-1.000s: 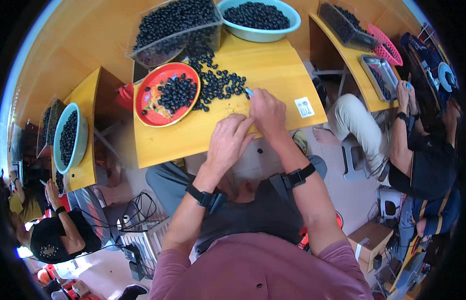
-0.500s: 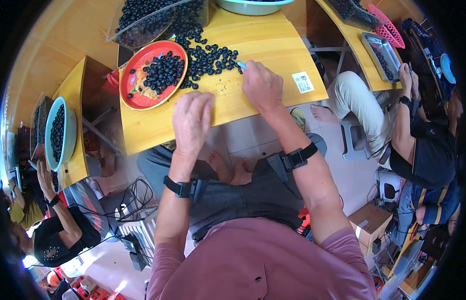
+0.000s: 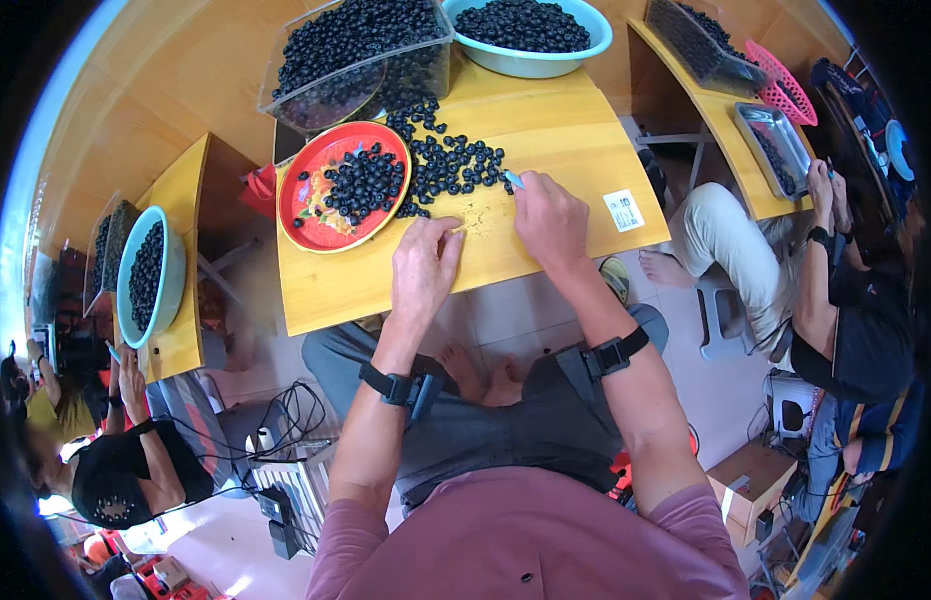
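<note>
1. Head view: right hand (image 3: 550,215) pinches a small light-blue tool (image 3: 513,180), tip at the edge of the loose dark berries (image 3: 450,165) on the yellow table (image 3: 545,120).
2. Left hand (image 3: 423,268) rests on the table, fingers together, curled down; whether it holds anything, cannot tell.
3. Red plate (image 3: 310,205) of berries lies left of the pile; clear bin (image 3: 355,55) and teal bowl (image 3: 530,62) behind.

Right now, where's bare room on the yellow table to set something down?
Free: the near-left corner below the red plate, beside the left hand, and the strip around the white sticker, right of the right hand. Crowded: the loose dark berries mid-table, the clear bin and teal bowl behind.
</note>
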Action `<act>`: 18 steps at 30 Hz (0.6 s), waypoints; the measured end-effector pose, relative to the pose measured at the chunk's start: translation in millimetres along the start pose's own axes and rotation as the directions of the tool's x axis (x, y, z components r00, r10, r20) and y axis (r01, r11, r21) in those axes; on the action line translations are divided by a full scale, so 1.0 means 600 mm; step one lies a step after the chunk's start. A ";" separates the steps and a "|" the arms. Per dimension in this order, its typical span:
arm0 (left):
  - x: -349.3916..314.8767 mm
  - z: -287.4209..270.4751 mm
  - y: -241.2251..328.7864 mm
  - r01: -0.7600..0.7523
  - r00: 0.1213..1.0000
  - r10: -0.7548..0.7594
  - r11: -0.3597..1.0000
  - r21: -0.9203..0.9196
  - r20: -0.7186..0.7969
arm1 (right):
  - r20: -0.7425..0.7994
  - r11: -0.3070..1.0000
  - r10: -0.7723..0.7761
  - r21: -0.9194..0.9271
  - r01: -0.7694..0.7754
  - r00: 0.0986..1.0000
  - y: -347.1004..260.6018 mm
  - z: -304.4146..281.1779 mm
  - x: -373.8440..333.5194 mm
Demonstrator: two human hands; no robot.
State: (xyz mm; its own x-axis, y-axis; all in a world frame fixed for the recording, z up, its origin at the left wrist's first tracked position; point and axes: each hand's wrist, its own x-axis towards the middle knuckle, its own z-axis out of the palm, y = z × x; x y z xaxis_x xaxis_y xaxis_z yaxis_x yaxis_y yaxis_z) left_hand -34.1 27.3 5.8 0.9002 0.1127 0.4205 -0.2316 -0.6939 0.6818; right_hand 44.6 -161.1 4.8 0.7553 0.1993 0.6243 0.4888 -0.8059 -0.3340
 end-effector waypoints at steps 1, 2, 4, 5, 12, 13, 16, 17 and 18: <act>0.000 0.004 -0.002 -0.002 1.000 0.002 1.000 -0.007 0.008 | -0.022 0.999 0.005 0.036 -0.004 1.000 0.001 -0.004 -0.002; -0.001 0.005 -0.002 0.009 1.000 -0.009 1.000 -0.005 0.013 | -0.018 1.000 0.020 0.021 -0.020 1.000 0.002 -0.013 -0.001; -0.004 0.007 -0.005 -0.003 1.000 0.003 1.000 0.003 0.022 | -0.115 0.992 0.050 0.122 -0.036 0.992 0.016 -0.034 0.001; -0.003 0.002 -0.013 -0.026 1.000 0.026 1.000 0.015 0.016 | -0.109 0.993 0.064 0.110 -0.052 0.992 0.017 -0.053 0.004; -0.003 0.004 -0.010 -0.022 1.000 0.022 0.999 0.026 0.008 | -0.410 0.919 0.388 0.236 -0.314 0.826 0.148 -0.221 -0.069; -0.003 0.007 -0.008 -0.016 1.000 0.016 0.999 0.034 0.023 | -0.409 0.915 0.401 0.219 -0.339 0.820 0.175 -0.225 -0.096; -0.002 0.000 -0.016 -0.036 0.996 0.029 0.995 0.096 0.081 | -0.134 0.665 0.747 0.118 -0.738 0.652 0.256 -0.192 -0.221; 0.000 0.002 -0.024 -0.097 0.994 0.090 0.990 0.103 0.068 | -0.010 0.559 0.828 -0.055 -0.827 0.561 0.288 -0.164 -0.278; 0.000 0.003 -0.024 -0.051 0.997 0.044 0.993 0.104 0.070 | 0.034 0.610 0.792 -0.053 -0.790 0.609 0.317 -0.126 -0.348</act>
State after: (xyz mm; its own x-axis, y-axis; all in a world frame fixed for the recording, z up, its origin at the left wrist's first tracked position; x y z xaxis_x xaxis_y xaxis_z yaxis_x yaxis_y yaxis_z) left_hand -30.2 35.9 -4.9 0.9127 0.0320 0.4073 -0.2380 -0.7688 0.5936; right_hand -52.9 -398.3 -135.9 0.8623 -0.4980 0.0919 -0.3216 -0.6787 -0.6602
